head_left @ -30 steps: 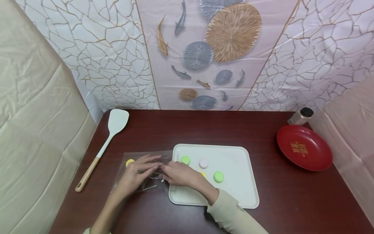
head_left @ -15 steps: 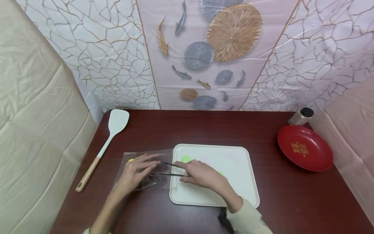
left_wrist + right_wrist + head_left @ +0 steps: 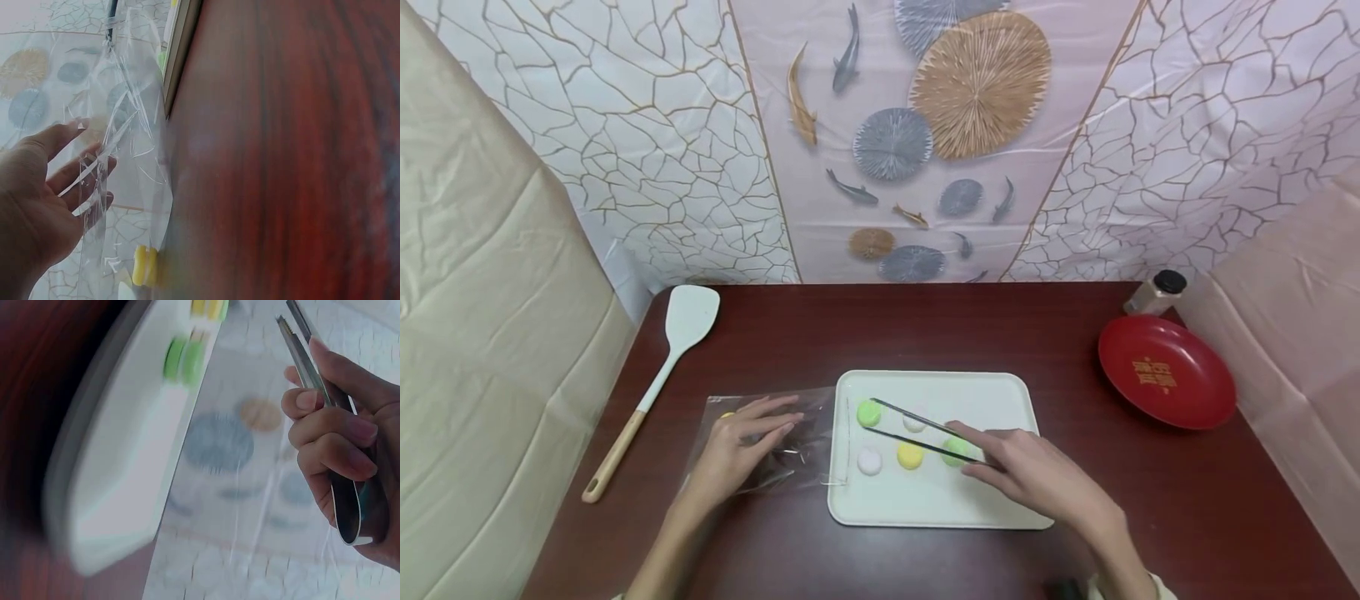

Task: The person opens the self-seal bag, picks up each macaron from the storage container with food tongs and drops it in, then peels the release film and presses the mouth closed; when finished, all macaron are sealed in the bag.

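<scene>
My right hand [image 3: 1030,467] holds metal tongs [image 3: 356,512], fingers curled round them. In the head view the parted tong tips stand over the tray, either side of a green macaron [image 3: 869,413]; contact cannot be told. Nearby on the white tray [image 3: 985,508] lie a yellow macaron [image 3: 910,455], a lavender one [image 3: 870,461], a pale one [image 3: 915,419] and another green one [image 3: 956,451], partly covered by the tongs. My left hand [image 3: 737,442] is at the clear plastic bag [image 3: 812,458], thumb and fingers apart, touching its film. Inside the bag sits a yellow macaron [image 3: 145,265].
A white spatula [image 3: 691,317] with a wooden handle lies along the table's left side. At the right edge are a red plate [image 3: 1165,375] and a black-capped jar [image 3: 1156,292]. The bag's mouth overlaps the tray's left rim.
My right hand has drawn the tongs out of the bag and moved right over the tray. A lavender macaron now shows near the tray's left side. The left hand stays at the bag.
</scene>
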Available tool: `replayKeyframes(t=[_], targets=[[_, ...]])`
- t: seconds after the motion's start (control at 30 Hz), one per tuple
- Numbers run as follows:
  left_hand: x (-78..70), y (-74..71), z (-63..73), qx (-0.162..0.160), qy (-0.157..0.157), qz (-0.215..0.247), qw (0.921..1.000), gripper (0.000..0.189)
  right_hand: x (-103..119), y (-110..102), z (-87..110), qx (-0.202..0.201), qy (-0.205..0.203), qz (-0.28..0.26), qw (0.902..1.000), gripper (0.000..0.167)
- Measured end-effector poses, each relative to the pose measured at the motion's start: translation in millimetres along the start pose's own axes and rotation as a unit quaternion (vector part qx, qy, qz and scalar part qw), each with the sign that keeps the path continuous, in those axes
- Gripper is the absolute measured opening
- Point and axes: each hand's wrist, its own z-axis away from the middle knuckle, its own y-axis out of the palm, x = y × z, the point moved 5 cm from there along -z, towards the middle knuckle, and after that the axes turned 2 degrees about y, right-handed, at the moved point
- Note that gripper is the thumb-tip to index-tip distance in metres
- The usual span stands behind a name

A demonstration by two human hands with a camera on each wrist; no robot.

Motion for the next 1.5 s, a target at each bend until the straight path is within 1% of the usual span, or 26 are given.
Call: replayKeyframes(t=[0.07,0.2,0.33,0.43,0.57,0.7,0.83,0.93,1.07,1.17,1.23,1.3,1.37,1.43,1.5], targets=[[-0.3,-0.1,0.1,0.001,-0.002,0.000,1.0000,0.032,-12,-3,11.7,0.007,0.019,-0.005,0.9998,0.053],[-0.3,-0.5,0.2,0.000,-0.004,-0.001,1.0000,0.032,-36,-6,34.7,0.013,0.044,-0.012,0.9989,0.055],[0.5,-0.4,1.1,0.004,-0.014,-0.001,0.9999,0.031,-54,-7,56.2,-0.001,0.044,-0.014,0.9989,0.055],[1.0,0.2,2.1,0.011,-0.024,0.000,0.9997,0.030,-66,-6,69.8,-0.002,0.045,-0.022,0.9988,0.054],[1.2,0.7,3.0,0.017,-0.031,-0.002,0.9994,0.030,-80,-1,80.7,0.020,0.068,-0.040,0.9967,0.053],[1.4,0.9,3.2,0.021,-0.037,-0.002,0.9991,0.030,-87,2,84.1,0.036,0.074,-0.049,0.9954,0.052],[1.8,1.6,3.1,0.025,-0.042,-0.004,0.9988,0.028,-90,4,84.2,0.053,0.077,-0.061,0.9937,0.051],[2.2,2.4,2.9,0.025,-0.039,-0.003,0.9989,0.027,-90,5,84.3,0.052,0.069,-0.063,0.9942,0.050],[2.4,3.0,2.7,0.025,-0.035,-0.001,0.9991,0.027,-88,1,83.0,0.034,0.041,-0.065,0.9965,0.049],[2.1,2.9,2.2,0.027,-0.038,-0.007,0.9989,0.027,-82,-5,76.9,0.011,0.022,-0.065,0.9976,0.048],[1.8,2.6,1.9,0.029,-0.040,-0.008,0.9987,0.027,-75,-8,68.0,0.004,0.010,-0.064,0.9979,0.047],[1.5,2.2,1.8,0.030,-0.042,-0.008,0.9986,0.027,-66,-7,55.0,0.009,0.003,-0.061,0.9981,0.047],[1.3,1.8,1.8,0.029,-0.043,-0.006,0.9986,0.027,-56,-2,39.3,0.030,0.000,-0.066,0.9973,0.048],[1.1,1.5,1.9,0.027,-0.042,-0.004,0.9987,0.027,-43,5,23.7,0.048,-0.013,-0.066,0.9966,0.049],[1.0,1.6,1.9,0.025,-0.040,-0.001,0.9989,0.027,-32,12,10.5,0.058,-0.021,-0.072,0.9954,0.050]])
